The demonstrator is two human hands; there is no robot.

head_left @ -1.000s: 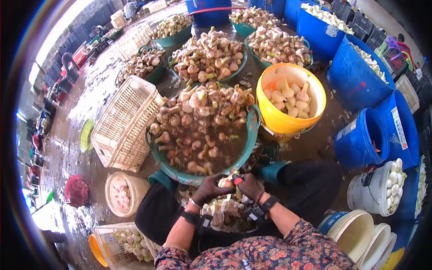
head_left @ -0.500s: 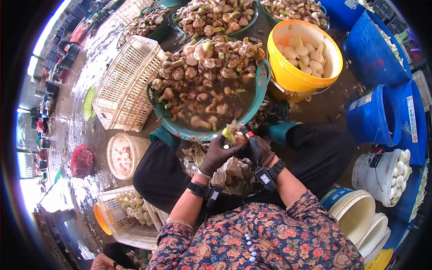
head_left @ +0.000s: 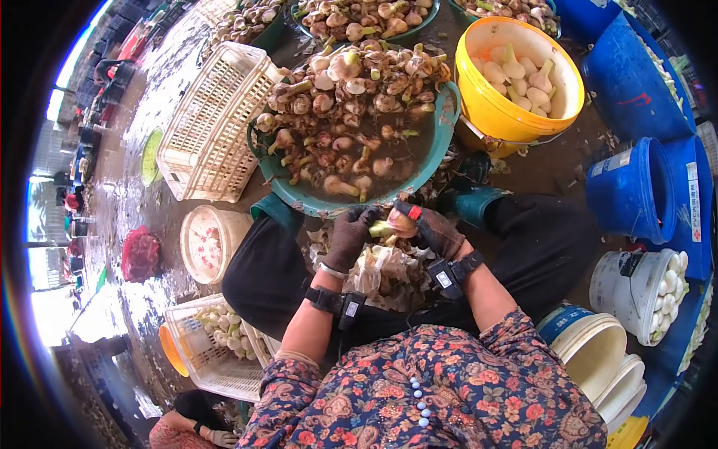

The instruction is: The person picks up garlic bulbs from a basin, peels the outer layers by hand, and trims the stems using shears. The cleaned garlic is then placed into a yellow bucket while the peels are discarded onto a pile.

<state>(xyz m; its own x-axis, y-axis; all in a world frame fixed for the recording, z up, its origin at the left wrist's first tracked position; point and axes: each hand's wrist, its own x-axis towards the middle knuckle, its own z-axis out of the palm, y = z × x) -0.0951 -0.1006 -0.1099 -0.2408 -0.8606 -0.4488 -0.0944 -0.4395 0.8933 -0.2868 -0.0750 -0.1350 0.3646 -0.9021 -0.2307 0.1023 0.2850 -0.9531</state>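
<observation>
In front of my lap, a partly peeled garlic bulb point(head_left: 401, 224) with a green stem is between my gloved hands. My right hand point(head_left: 437, 230) is closed round the bulb's right side; a red band shows at its thumb. The curled fingers of my left hand point(head_left: 350, 238) meet the stem end. Below them, a heap of papery garlic skins point(head_left: 389, 273) lies between my legs. Just beyond my hands stands a green tub point(head_left: 443, 153) of muddy water, piled with unpeeled garlic point(head_left: 351, 105).
A yellow bucket point(head_left: 471, 112) holds peeled bulbs. White crates point(head_left: 213, 127) and a white bucket point(head_left: 238, 233) stand left. Blue buckets point(head_left: 624, 187) and a white bucket of peeled garlic point(head_left: 624, 292) are right. Another person's gloved hand point(head_left: 222, 437) shows at lower left.
My left hand has shifted left, off the bulb's body to its stem end. The bulb now shows more pale surface and sits in my right hand. The view has shifted slightly.
</observation>
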